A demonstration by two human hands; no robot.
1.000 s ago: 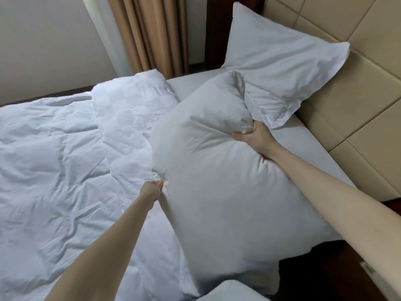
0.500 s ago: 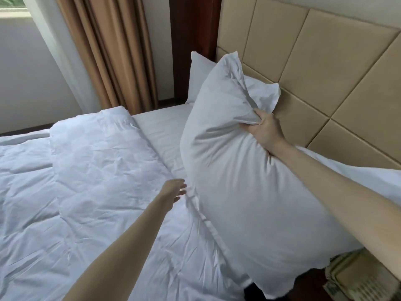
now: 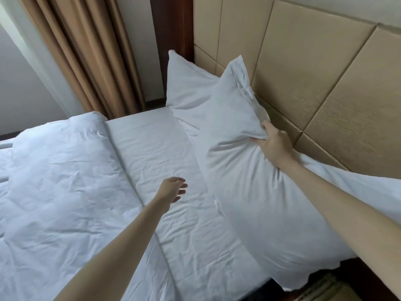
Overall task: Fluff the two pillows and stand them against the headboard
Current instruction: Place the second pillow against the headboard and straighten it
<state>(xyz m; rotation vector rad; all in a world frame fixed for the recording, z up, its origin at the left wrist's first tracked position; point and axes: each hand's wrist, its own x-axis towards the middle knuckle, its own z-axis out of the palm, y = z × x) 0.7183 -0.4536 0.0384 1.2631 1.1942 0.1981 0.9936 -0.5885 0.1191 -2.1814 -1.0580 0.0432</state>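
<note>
A large white pillow (image 3: 256, 192) leans toward the tan padded headboard (image 3: 314, 68) on the near side of the bed. My right hand (image 3: 274, 143) is shut on a bunched fold near its top edge, close to the headboard. Behind it a second white pillow (image 3: 186, 92) stands upright against the headboard at the far corner, partly hidden by the near one. My left hand (image 3: 173, 190) hovers over the white sheet (image 3: 156, 148) with its fingers loosely apart, holding nothing, a short way left of the near pillow.
A folded-back white duvet (image 3: 60, 181) covers the left part of the bed. Tan curtains (image 3: 86, 51) hang beyond the far side, next to a dark wooden post (image 3: 171, 40). A dark bedside surface (image 3: 325, 287) lies at the bottom right.
My left hand has let go of the near pillow and drawn away over the sheet. My right hand has swung the pillow up and back toward the headboard, beside the far pillow.
</note>
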